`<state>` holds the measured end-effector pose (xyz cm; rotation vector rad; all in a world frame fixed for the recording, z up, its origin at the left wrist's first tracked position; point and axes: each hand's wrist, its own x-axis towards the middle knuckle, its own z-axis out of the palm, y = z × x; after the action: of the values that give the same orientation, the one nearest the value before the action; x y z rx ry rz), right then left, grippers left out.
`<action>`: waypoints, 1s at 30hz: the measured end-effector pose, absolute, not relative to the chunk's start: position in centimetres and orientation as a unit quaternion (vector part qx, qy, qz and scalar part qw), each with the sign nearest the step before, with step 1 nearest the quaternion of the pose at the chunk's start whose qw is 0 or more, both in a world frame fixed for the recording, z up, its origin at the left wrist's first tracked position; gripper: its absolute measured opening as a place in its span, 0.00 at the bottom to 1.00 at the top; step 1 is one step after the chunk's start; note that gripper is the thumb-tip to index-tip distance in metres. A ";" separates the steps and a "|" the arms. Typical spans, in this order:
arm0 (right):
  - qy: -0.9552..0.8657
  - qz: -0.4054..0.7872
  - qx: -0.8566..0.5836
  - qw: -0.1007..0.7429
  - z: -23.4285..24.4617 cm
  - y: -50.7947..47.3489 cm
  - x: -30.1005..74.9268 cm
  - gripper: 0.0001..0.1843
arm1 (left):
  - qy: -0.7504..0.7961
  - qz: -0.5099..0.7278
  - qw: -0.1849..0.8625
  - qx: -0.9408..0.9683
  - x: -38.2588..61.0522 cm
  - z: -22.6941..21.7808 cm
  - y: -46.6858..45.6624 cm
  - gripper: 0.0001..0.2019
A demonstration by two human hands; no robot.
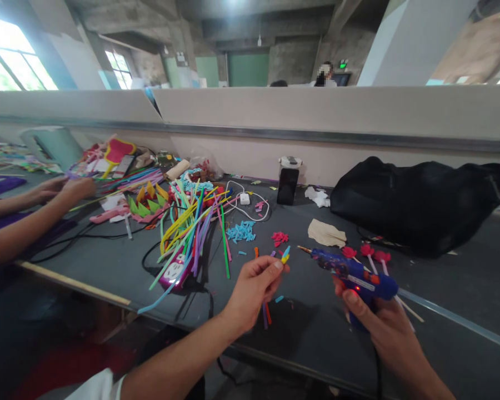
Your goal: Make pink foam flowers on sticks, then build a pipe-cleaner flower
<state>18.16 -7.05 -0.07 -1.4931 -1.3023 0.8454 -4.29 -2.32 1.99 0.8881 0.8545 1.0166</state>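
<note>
My left hand (256, 286) is closed in a pinch on a small blue and yellow craft piece (285, 255), which sticks up past the fingertips. Wrapped round the handle of a blue hot glue gun (354, 272) is my right hand (373, 316). The gun's metal nozzle points left towards the small piece, with a gap between them. A clear glue stick (458, 319) runs out of the gun's back end. Beyond my hands lie a heap of light blue bits (241, 231) and a smaller heap of red bits (280, 239). Red flowers on stems (366, 250) lie behind the gun.
Coloured pipe cleaners (195, 228) lie over a purple power strip (174, 272). A phone (288, 186) stands upright at the back, near a white cable (245, 199). A black bag (412, 205) sits at the right. On the left, another person's hands (75, 189) work.
</note>
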 end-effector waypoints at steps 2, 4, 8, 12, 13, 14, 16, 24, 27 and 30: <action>-0.555 0.283 -0.622 0.475 -0.4 -6.7 18.2 0.20 | 0.383 0.452 0.706 0.388 -4.3 2.0 -2.3 0.15; -0.585 0.223 -0.626 0.464 -0.4 -6.3 18.1 0.19 | 0.382 0.450 0.712 0.380 -4.4 1.9 -2.2 0.15; -0.641 0.168 -0.611 0.433 -0.6 -5.5 18.0 0.15 | 0.378 0.452 0.716 0.375 -4.5 1.9 -2.1 0.14; -0.672 0.106 -0.585 0.441 -1.5 -4.9 18.5 0.14 | 0.377 0.450 0.719 0.372 -4.6 1.9 -2.1 0.13; -0.668 0.115 -0.582 0.448 -1.8 -5.0 18.6 0.14 | 0.376 0.450 0.719 0.373 -4.6 1.9 -2.1 0.13; -0.662 0.138 -0.581 0.453 -2.0 -5.1 18.8 0.14 | 0.375 0.451 0.718 0.375 -4.6 1.9 -2.1 0.13; -0.641 0.202 -0.577 0.464 -2.3 -5.5 19.1 0.16 | 0.375 0.452 0.715 0.379 -4.7 1.8 -2.0 0.13; -0.615 0.307 -0.539 0.486 -0.9 -7.1 18.2 0.16 | 0.389 0.451 0.702 0.391 -4.5 1.8 -2.1 0.14; -0.613 0.311 -0.543 0.483 -0.6 -7.3 17.8 0.16 | 0.391 0.454 0.695 0.398 -4.4 1.8 -2.1 0.14; -0.611 0.310 -0.544 0.484 -0.6 -7.3 17.6 0.15 | 0.388 0.452 0.694 0.405 -4.4 1.8 -2.2 0.15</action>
<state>17.63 -7.30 -0.64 -1.3256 -1.4887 0.7538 -4.40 -2.17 1.79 0.9045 0.8670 1.0091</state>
